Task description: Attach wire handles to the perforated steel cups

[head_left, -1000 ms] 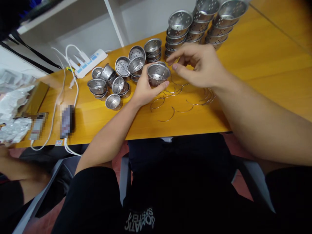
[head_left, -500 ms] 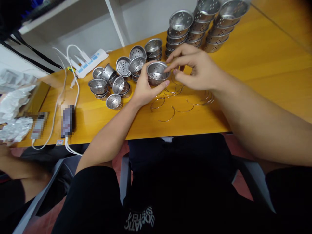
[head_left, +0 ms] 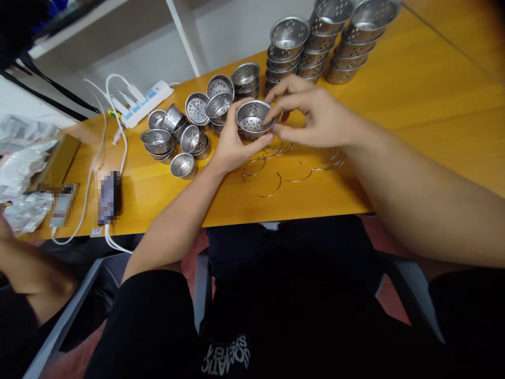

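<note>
Crinkled silver foil packets (head_left: 21, 179) lay at the far left edge of the desk (head_left: 414, 105), with another person's forearm (head_left: 27, 268) below them, off the desk. Next came two blurred dark items (head_left: 107, 196) and white cables (head_left: 118, 131) running up to a white power strip (head_left: 148, 97) at the back edge. Right of that sat a loose cluster of small perforated metal cups (head_left: 173, 134), some tipped on their sides, some nested. At centre, the left hand (head_left: 232, 145) was wrapped around one perforated steel cup (head_left: 252, 118), fingers curled under and around its near wall, thumb at its left side, cup held mouth-up just above the desk. Right hand (head_left: 311, 113) met it from the right, fingers (head_left: 276, 118) pinched at the cup's right rim; could not tell for sure whether a wire ring was between them. Thin wire rings (head_left: 272, 181) lay scattered on the desk just below and right of both hands, several overlapping. Behind the right hand stood short stacks of cups (head_left: 245, 79), and further right at the back, taller stacks of larger perforated cups (head_left: 339, 42), three columns close together. Yellow wood desk surface ran bare to the right.
</note>
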Available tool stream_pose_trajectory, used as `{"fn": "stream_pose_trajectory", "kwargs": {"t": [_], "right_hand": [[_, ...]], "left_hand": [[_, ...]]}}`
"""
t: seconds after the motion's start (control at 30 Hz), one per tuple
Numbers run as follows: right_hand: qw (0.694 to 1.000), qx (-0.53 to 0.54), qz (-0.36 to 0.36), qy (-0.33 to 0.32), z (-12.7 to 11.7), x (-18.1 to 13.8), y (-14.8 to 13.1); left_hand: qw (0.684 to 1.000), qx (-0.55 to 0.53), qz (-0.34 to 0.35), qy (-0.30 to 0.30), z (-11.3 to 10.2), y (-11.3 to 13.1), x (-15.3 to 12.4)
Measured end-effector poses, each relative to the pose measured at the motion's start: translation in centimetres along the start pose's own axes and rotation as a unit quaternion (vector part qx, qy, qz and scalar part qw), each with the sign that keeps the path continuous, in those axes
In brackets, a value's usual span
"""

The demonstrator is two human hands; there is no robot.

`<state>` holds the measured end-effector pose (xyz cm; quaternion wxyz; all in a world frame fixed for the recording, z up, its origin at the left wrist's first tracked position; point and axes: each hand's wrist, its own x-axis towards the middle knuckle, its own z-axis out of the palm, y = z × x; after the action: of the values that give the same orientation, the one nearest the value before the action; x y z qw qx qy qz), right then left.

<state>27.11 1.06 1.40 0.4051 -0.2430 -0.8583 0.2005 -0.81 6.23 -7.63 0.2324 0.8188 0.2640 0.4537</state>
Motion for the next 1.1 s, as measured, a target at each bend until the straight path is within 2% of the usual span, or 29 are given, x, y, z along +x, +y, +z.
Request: {"fn": "stream_pose_trajectory", "kwargs": {"t": [0.1, 0.17, 0.27, 0.33, 0.47, 0.67, 0.83, 1.03, 1.1], "right_hand": [[0.999, 0.006, 0.005, 0.044, -0.8, 0.1, 0.4], [0.994, -0.013, 0.036, 0.099, -1.2, 0.1, 1.1], [0.980, -0.060, 0.092, 0.167, -1.3, 0.0, 2.4], [0.975, -0.069, 0.110, 0.181, -0.6, 0.1, 3.3], [0.979, -0.063, 0.121, 0.154, 2.0, 0.6, 4.7], [0.976, -0.110, 0.144, 0.118, 4.5, 1.3, 6.2], [0.977, -0.114, 0.162, 0.074, 4.7, 1.2, 5.9], [0.971, -0.165, 0.140, 0.101, 3.2, 1.5, 2.4], [0.967, -0.211, 0.115, 0.082, 2.2, 2.6, 1.2]], "left_hand": [[0.999, -0.026, -0.040, -0.006, 0.3, 0.0, 0.0], [0.996, -0.042, -0.078, -0.004, 0.1, 0.5, 0.1], [0.992, -0.067, -0.105, 0.004, -0.7, 2.5, 0.2], [0.992, -0.083, -0.090, -0.033, -1.2, 4.4, 0.2], [0.985, -0.105, -0.045, -0.131, -1.7, 7.1, 0.2], [0.982, -0.094, -0.046, -0.155, -1.6, 7.4, 0.2], [0.982, -0.088, -0.056, -0.160, -1.6, 7.6, 0.2], [0.981, -0.090, -0.068, -0.159, -1.6, 7.8, 0.3], [0.980, -0.090, -0.078, -0.161, -1.5, 7.8, 0.3]]}}
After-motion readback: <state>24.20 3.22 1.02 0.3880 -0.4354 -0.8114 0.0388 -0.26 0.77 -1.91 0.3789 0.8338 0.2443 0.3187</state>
